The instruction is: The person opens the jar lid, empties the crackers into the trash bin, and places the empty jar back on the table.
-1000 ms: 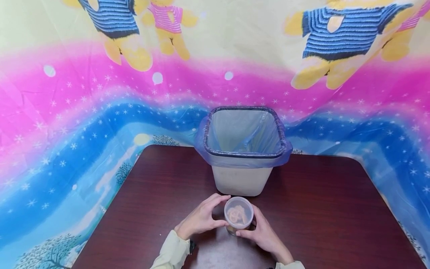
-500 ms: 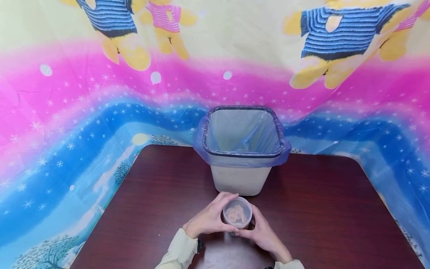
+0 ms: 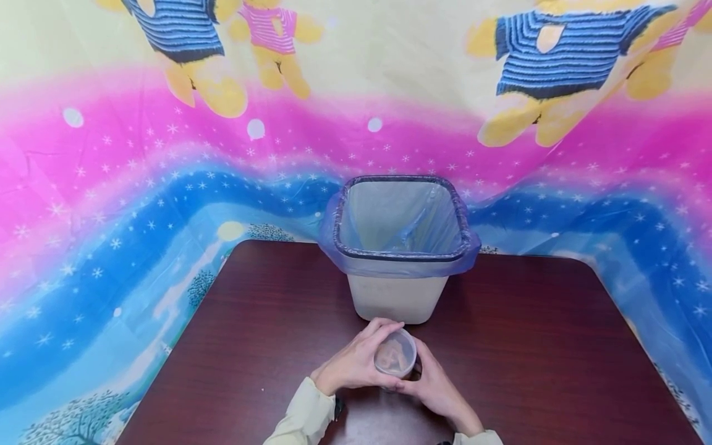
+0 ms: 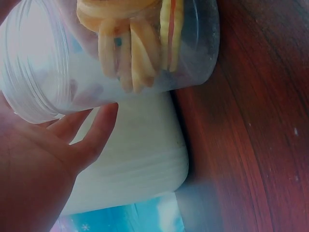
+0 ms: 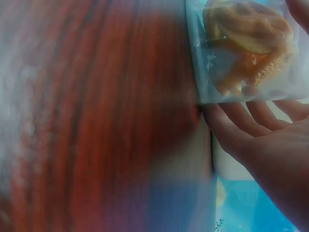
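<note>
A clear round plastic jar (image 3: 396, 353) stands near the front middle of the table, between both hands. Through its side, the left wrist view shows pale ring-shaped and ridged biscuits (image 4: 140, 50). My left hand (image 3: 356, 366) grips the jar's upper end, at the translucent lid (image 4: 36, 63), with fingers round the far side and thumb in front. From the other side my right hand (image 3: 436, 382) holds the jar's body, its fingers (image 5: 231, 128) wrapped behind it. The thumbs are close together at the front.
Just beyond the jar stands a pale bin (image 3: 397, 296) with a blue plastic liner (image 3: 328, 238) folded over its dark rim. A dark red wooden table (image 3: 267, 309) lies underneath. A patterned cloth (image 3: 139, 185) hangs behind and around it.
My left hand has moved right and closed in round the jar's top, its fingers reaching further over the far side. The jar's top now looks slightly tilted. The right hand has hardly moved.
</note>
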The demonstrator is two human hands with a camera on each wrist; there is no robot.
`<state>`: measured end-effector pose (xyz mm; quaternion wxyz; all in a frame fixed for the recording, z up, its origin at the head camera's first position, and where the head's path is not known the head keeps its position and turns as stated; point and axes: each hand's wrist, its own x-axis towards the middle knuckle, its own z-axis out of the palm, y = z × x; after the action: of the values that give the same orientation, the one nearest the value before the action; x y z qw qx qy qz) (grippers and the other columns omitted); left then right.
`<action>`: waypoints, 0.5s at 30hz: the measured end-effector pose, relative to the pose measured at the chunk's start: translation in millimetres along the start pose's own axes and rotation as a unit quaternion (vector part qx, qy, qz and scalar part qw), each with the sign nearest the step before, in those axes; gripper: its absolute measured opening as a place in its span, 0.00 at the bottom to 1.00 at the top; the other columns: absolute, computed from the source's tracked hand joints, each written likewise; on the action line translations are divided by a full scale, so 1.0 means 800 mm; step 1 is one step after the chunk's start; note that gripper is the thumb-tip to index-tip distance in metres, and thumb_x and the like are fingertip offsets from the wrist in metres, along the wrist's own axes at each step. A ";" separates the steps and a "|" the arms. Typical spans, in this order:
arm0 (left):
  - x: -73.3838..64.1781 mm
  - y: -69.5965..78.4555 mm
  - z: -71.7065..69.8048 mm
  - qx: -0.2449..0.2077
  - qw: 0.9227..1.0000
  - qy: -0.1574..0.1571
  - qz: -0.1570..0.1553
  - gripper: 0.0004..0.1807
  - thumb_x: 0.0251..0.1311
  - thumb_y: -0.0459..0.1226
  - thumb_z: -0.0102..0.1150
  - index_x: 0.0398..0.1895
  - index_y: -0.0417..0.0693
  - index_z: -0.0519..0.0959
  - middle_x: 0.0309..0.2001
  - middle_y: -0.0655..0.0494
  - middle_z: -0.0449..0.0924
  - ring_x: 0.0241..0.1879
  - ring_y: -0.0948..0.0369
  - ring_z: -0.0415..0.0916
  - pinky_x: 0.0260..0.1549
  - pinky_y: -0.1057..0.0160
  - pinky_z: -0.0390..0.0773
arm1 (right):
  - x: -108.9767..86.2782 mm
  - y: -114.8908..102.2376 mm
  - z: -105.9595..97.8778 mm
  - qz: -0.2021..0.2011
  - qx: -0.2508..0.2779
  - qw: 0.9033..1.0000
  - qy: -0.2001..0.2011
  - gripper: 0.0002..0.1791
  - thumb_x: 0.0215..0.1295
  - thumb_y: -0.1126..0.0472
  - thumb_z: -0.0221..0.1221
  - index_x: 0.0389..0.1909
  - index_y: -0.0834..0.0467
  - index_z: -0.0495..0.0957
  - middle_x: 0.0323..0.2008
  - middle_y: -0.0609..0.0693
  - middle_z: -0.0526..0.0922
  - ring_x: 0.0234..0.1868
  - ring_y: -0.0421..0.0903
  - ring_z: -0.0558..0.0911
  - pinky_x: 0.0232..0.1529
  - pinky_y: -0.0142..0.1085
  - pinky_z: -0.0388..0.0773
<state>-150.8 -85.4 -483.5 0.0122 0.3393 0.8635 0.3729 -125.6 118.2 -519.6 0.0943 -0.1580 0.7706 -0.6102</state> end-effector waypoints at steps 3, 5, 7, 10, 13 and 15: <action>0.000 0.000 0.000 0.002 1.000 -0.001 0.000 0.53 0.39 0.52 0.77 0.72 0.61 0.60 0.64 0.60 0.64 0.61 0.64 0.68 0.59 0.64 0.71 | 0.000 0.001 0.000 -0.003 -0.005 1.000 0.005 0.52 0.45 0.60 0.75 0.71 0.58 0.57 0.66 0.61 0.66 0.63 0.55 0.70 0.57 0.27 0.72; 0.000 0.001 -0.001 0.003 1.000 -0.003 0.000 0.53 0.39 0.52 0.77 0.72 0.61 0.60 0.64 0.60 0.64 0.60 0.64 0.68 0.59 0.64 0.71 | 0.000 0.002 0.000 -0.004 -0.008 1.000 0.006 0.51 0.45 0.60 0.75 0.70 0.58 0.58 0.66 0.61 0.66 0.63 0.54 0.70 0.57 0.27 0.71; 0.000 0.001 -0.001 0.004 1.000 -0.003 -0.001 0.52 0.39 0.52 0.77 0.71 0.61 0.61 0.64 0.61 0.64 0.60 0.64 0.68 0.59 0.64 0.71 | 0.000 0.002 0.000 -0.004 -0.008 1.000 0.007 0.51 0.44 0.60 0.75 0.70 0.58 0.58 0.66 0.60 0.66 0.63 0.53 0.70 0.57 0.26 0.71; 0.001 0.002 -0.002 0.008 1.000 -0.002 0.002 0.52 0.39 0.52 0.77 0.71 0.62 0.62 0.64 0.61 0.64 0.60 0.64 0.68 0.59 0.64 0.71 | 0.000 0.002 0.000 -0.006 -0.008 1.000 0.007 0.51 0.44 0.60 0.75 0.70 0.58 0.58 0.66 0.60 0.66 0.63 0.53 0.70 0.58 0.26 0.70; 0.001 0.003 -0.003 0.011 1.000 0.002 0.008 0.51 0.39 0.52 0.77 0.71 0.61 0.62 0.64 0.60 0.64 0.60 0.64 0.68 0.59 0.63 0.71 | 0.000 0.002 0.001 -0.005 -0.006 1.000 0.007 0.51 0.44 0.61 0.75 0.70 0.58 0.58 0.66 0.61 0.66 0.63 0.53 0.70 0.57 0.26 0.70; 0.002 0.004 -0.002 0.013 1.000 0.005 0.011 0.51 0.39 0.52 0.77 0.71 0.61 0.62 0.64 0.60 0.64 0.61 0.64 0.67 0.59 0.63 0.71 | 0.000 0.002 0.000 -0.004 -0.005 1.000 0.007 0.51 0.45 0.61 0.75 0.70 0.58 0.58 0.66 0.61 0.66 0.62 0.53 0.71 0.57 0.26 0.71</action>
<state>-150.6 -84.5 -480.0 -0.0006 0.3472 0.8644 0.3637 -125.3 118.3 -521.3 0.0855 -0.1576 0.7735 -0.6079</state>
